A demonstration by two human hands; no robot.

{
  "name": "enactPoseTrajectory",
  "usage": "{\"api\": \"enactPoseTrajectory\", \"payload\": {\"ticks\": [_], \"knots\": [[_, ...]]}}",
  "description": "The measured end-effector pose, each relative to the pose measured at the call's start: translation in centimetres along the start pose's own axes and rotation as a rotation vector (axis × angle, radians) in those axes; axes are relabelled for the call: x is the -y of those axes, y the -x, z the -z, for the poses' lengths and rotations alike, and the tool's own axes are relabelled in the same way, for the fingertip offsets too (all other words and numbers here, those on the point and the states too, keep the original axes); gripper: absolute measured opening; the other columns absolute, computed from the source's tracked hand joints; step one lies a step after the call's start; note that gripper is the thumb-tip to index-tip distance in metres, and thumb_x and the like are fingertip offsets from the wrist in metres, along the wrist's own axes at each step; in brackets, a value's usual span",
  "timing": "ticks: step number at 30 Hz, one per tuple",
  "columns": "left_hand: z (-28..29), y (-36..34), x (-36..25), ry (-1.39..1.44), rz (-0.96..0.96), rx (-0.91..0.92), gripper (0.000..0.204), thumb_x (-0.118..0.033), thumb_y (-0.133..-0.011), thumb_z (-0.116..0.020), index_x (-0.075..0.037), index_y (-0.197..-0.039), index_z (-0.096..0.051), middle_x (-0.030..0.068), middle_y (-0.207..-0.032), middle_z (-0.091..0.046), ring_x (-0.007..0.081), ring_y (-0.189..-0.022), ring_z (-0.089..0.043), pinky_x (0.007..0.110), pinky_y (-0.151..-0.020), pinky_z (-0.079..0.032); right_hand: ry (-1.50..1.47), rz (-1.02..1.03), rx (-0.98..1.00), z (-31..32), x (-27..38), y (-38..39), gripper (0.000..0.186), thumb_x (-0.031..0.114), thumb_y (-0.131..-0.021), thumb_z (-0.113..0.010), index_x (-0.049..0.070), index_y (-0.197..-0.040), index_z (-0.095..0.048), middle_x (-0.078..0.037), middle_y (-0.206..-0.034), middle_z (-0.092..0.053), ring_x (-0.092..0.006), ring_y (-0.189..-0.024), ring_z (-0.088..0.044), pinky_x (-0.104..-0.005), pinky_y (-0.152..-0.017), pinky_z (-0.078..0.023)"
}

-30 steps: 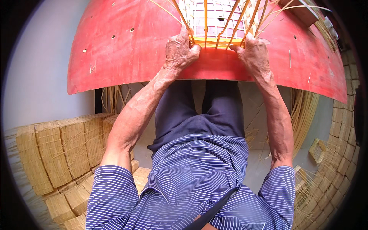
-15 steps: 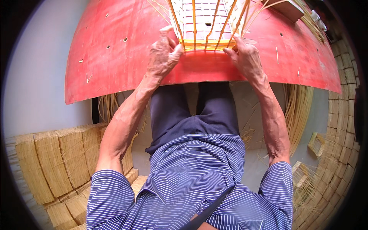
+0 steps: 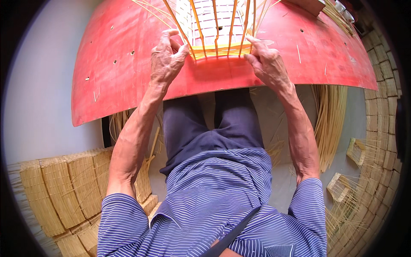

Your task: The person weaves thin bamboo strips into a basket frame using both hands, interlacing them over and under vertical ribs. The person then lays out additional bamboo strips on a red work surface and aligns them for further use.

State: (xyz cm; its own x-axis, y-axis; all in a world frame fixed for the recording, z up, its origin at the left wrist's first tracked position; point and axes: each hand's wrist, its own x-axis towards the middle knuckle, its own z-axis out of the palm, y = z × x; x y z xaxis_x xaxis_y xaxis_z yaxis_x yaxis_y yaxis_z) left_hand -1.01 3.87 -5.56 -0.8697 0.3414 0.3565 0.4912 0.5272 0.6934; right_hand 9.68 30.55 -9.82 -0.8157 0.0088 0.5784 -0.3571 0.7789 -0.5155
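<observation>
a half-woven basket (image 3: 224,25) is set on the red table (image 3: 120,81), between the hands, with brown stakes (image 3: 232,30) raised from its yellow band (image 3: 209,50). the left hand (image 3: 168,60) is loosely curled just beside the band's left end, thumb and forefinger parted, nothing seen gripped. the right hand (image 3: 266,62) is half curled at the right end; whether a strand is pinched there cannot be told. pale strips (image 3: 330,124) are hung below.

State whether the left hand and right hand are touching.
Apart: the head view shows the yellow woven band between the left hand and the right hand.
</observation>
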Motion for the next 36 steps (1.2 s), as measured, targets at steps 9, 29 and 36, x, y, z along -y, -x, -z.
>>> {"api": "enactPoseTrajectory", "payload": {"ticks": [9, 29, 36], "knots": [[-1.2, -1.1, 3.2, 0.132, 0.065, 0.326, 0.026, -0.026, -0.092, -0.07, -0.003, -0.104, -0.068, 0.0008, -0.077, -0.064, 0.0064, -0.066, -0.055, 0.026, -0.057, -0.047, 0.414, 0.101, 0.265, -0.8, -1.3, -2.3, 0.007, 0.004, -0.091, -0.052, -0.001, -0.088, -0.057, -0.023, -0.071, -0.065, -0.0381, -0.068, -0.069, -0.0474, -0.06, -0.054], [0.0, -2.2, 3.4, 0.138, 0.117, 0.508, 0.03, -0.029, -0.094, -0.07, -0.002, -0.107, -0.069, 0.0029, -0.08, -0.069, 0.0077, -0.063, -0.058, 0.028, -0.056, -0.051, 0.405, 0.179, 0.295, -1.8, 1.1, -3.9, 0.006, 0.008, -0.089, -0.057, 0.002, -0.089, -0.059, -0.017, -0.069, -0.065, -0.0357, -0.062, -0.068, -0.0461, -0.054, -0.054], [-0.6, -2.5, 4.8, 0.085, -0.095, 0.452, 0.028, -0.024, -0.095, -0.07, -0.001, -0.109, -0.07, 0.0037, -0.081, -0.072, 0.0078, -0.07, -0.06, 0.031, -0.063, -0.053, 0.226, 0.048, 0.204, -3.2, 0.3, -3.0, 0.024, 0.018, -0.089, -0.07, 0.0, -0.098, -0.058, -0.021, -0.074, -0.066, -0.0393, -0.067, -0.068, -0.0478, -0.06, -0.053]]}}
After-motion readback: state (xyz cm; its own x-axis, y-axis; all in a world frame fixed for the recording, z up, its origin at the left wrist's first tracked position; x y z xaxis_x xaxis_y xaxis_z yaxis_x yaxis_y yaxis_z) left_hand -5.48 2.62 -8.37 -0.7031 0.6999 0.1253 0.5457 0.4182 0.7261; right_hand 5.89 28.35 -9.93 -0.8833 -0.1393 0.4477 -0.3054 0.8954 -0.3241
